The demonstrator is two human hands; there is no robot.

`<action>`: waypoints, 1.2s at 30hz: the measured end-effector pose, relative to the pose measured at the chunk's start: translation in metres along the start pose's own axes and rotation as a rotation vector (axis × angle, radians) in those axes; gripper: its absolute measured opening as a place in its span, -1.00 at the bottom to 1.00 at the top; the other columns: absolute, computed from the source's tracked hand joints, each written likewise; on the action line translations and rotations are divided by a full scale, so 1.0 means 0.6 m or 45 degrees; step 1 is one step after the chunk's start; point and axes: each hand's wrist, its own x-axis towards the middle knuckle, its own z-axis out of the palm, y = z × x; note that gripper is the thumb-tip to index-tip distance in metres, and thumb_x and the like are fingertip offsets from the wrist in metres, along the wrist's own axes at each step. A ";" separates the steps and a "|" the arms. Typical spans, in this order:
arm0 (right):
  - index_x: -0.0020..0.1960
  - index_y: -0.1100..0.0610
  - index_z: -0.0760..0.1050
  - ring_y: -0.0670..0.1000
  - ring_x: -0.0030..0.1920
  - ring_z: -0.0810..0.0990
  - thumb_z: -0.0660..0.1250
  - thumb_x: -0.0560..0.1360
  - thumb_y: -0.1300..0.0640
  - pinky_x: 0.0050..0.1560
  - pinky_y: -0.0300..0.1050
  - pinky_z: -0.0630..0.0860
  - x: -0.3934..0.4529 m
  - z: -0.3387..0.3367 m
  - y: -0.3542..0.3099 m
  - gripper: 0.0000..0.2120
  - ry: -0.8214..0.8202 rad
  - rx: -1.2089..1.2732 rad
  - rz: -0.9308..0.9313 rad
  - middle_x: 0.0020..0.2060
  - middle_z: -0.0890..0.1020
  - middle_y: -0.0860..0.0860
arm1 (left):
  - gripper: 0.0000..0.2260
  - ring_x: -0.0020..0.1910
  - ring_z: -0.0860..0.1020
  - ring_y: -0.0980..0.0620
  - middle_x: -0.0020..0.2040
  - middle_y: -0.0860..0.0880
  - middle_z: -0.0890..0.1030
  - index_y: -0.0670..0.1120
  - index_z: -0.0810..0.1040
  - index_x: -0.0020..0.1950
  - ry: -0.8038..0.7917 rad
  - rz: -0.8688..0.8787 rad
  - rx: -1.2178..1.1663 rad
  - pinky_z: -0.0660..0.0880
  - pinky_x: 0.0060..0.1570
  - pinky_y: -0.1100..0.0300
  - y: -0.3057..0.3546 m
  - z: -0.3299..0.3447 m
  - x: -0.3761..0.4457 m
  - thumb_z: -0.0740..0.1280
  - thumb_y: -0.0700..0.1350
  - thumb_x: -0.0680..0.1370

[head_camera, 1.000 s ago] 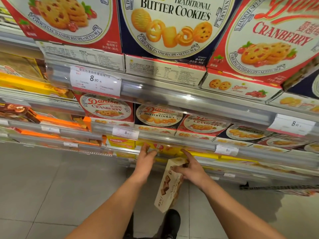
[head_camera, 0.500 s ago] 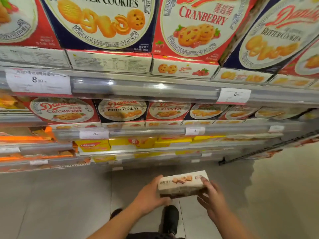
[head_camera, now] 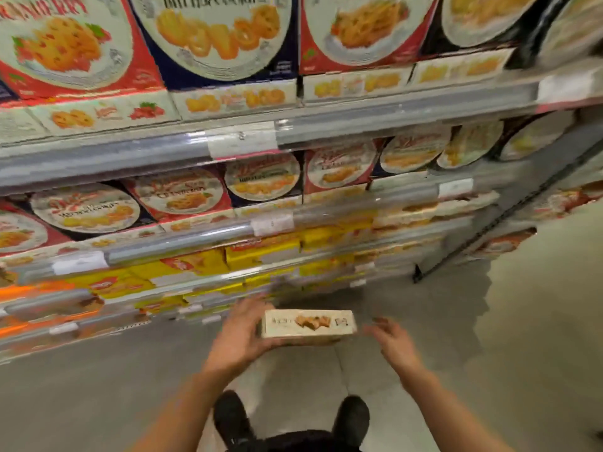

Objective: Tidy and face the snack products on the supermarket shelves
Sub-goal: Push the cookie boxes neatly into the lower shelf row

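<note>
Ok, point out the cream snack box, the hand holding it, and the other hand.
cream snack box (head_camera: 308, 322): head view, front face at the printed picture.
left hand (head_camera: 239, 337): head view, back of the hand.
right hand (head_camera: 394, 345): head view, back of the hand.

Single head-worn view, looking forward and down, tilted. Close to the shelves (head_camera: 293, 132), which fill its upper half; floor (head_camera: 522, 353) below them.
</note>
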 end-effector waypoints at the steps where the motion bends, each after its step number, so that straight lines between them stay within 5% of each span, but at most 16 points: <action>1: 0.22 -0.12 0.55 0.10 0.18 0.59 0.33 0.15 -0.42 0.25 0.11 0.54 0.017 -0.016 -0.006 -0.29 -0.031 -0.098 -0.058 0.19 0.63 0.06 | -0.46 0.46 0.35 -0.07 0.43 0.03 0.45 0.14 0.56 0.25 0.047 0.080 0.104 0.36 0.33 -0.01 0.002 -0.011 0.000 0.56 0.29 0.34; 4: 0.35 -0.01 0.54 0.06 0.23 0.59 0.40 0.40 -0.22 0.24 -0.04 0.50 0.044 -0.031 -0.071 -0.42 -0.131 -0.242 -0.217 0.25 0.62 0.04 | -0.44 0.61 0.08 -0.30 0.64 -0.13 0.17 0.07 0.61 0.24 0.121 0.146 0.414 0.24 0.40 -0.37 0.004 -0.054 -0.003 0.61 0.22 0.31; 7: 0.39 0.04 0.51 -0.02 0.22 0.55 0.41 0.57 0.05 0.15 -0.18 0.40 0.072 0.001 -0.143 -0.60 -0.243 -0.211 -0.302 0.31 0.58 0.01 | -0.42 0.59 0.07 -0.39 0.65 -0.19 0.12 -0.01 0.65 0.14 0.172 0.107 0.606 0.30 0.33 -0.50 0.007 -0.092 0.002 0.68 0.17 0.22; 13: 0.58 -0.06 0.28 0.06 0.57 0.25 0.34 0.57 -0.09 0.54 0.13 0.26 0.100 0.079 -0.233 -0.39 -0.377 -0.231 -0.330 0.58 0.26 -0.08 | -0.43 0.63 -0.12 -0.31 0.68 -0.16 -0.02 -0.01 0.59 0.14 0.189 0.051 0.697 0.12 0.45 -0.44 -0.009 -0.131 0.037 0.69 0.09 0.21; 18: 0.57 -0.04 0.28 0.15 0.47 0.39 0.44 0.33 -0.22 0.45 0.24 0.39 0.155 0.122 -0.271 -0.14 -0.357 -0.203 -0.266 0.54 0.34 0.02 | -0.48 0.64 -0.15 -0.25 0.68 -0.11 -0.06 0.01 0.51 0.10 0.177 0.037 0.671 0.09 0.50 -0.40 -0.017 -0.138 0.075 0.65 0.12 0.27; 21: 0.45 -0.03 0.41 0.10 0.30 0.51 0.45 0.43 -0.09 0.37 0.20 0.46 0.158 0.138 -0.303 -0.37 -0.331 -0.200 -0.297 0.32 0.51 -0.05 | -0.47 0.64 -0.15 -0.24 0.68 -0.11 -0.07 0.01 0.50 0.10 0.156 0.073 0.685 0.13 0.50 -0.40 -0.032 -0.136 0.097 0.64 0.12 0.27; 23: 0.46 0.02 0.42 0.14 0.32 0.52 0.44 0.51 0.03 0.35 0.15 0.49 0.183 0.152 -0.311 -0.46 -0.309 -0.266 -0.286 0.36 0.52 0.02 | -0.48 0.64 -0.16 -0.25 0.68 -0.10 -0.10 0.00 0.52 0.11 0.126 0.050 0.696 0.13 0.50 -0.40 -0.032 -0.134 0.101 0.63 0.12 0.28; 25: 0.49 0.09 0.40 0.16 0.38 0.48 0.42 0.55 0.04 0.34 0.01 0.45 0.204 0.161 -0.314 -0.46 -0.298 -0.432 -0.268 0.43 0.48 0.09 | -0.48 0.64 -0.15 -0.27 0.68 -0.11 -0.09 -0.01 0.53 0.10 0.124 0.053 0.705 0.12 0.49 -0.41 -0.034 -0.131 0.098 0.63 0.12 0.27; 29: 0.50 0.12 0.40 0.19 0.42 0.45 0.41 0.57 0.03 0.45 0.09 0.38 0.228 0.173 -0.320 -0.47 -0.322 -0.614 -0.292 0.46 0.46 0.14 | -0.48 0.64 -0.11 -0.29 0.68 -0.13 -0.04 -0.01 0.52 0.06 0.128 0.063 0.684 0.18 0.46 -0.44 -0.033 -0.132 0.099 0.64 0.10 0.24; 36: 0.38 0.12 0.53 0.18 0.33 0.55 0.46 0.46 -0.02 0.38 0.17 0.48 0.243 0.180 -0.308 -0.48 -0.321 -0.365 -0.144 0.34 0.57 0.12 | -0.51 0.64 -0.21 -0.24 0.69 -0.08 -0.12 0.05 0.52 0.11 0.126 0.029 0.634 0.14 0.49 -0.41 -0.032 -0.126 0.101 0.60 0.16 0.30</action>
